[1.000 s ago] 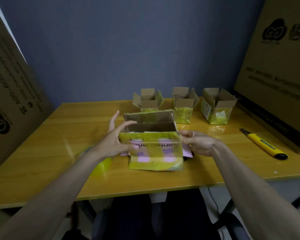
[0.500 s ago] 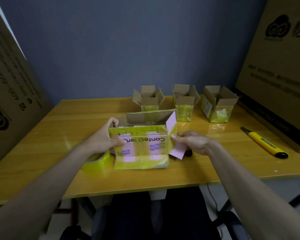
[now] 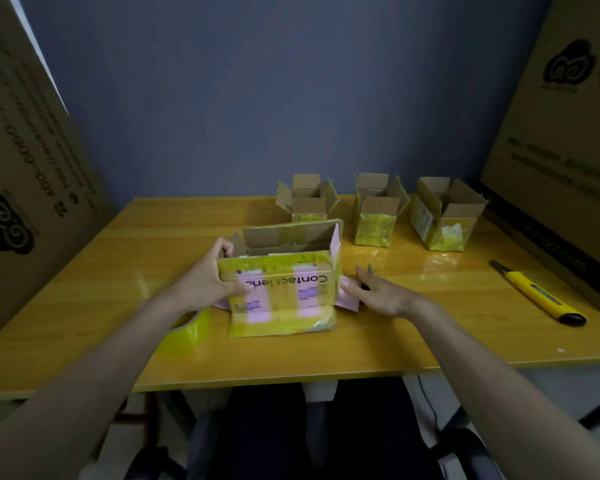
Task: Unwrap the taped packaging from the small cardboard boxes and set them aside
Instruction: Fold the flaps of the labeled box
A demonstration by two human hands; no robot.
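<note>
Taped box sits on the wooden table, near the front edge, roughly centre. It's wrapped in yellow tape with pink panels showing through, "Contact lens" print reads upside down on the near face. Top flaps are open and standing up, brown cardboard inside visible. Left hand grips the box's left end: thumb across the near face, fingers curled over the top left corner. Right hand is at the box's right end, fingers relaxed and fairly straight, fingertips touching a pink flap that sticks out at the lower right corner; cannot tell if it's pinching it. A yellow tape roll lies on the table just beside the box's left, partly hidden under the left forearm. Further back, three small open boxes stand in a row near the wall: first box right behind the taped one, second box to its right, third box further right, all with flaps up and yellow tape on their lower sides. A yellow utility knife lies on the table well apart to the right. Large cardboard cartons lean at both sides: left carton, right carton. Blue wall behind.
</note>
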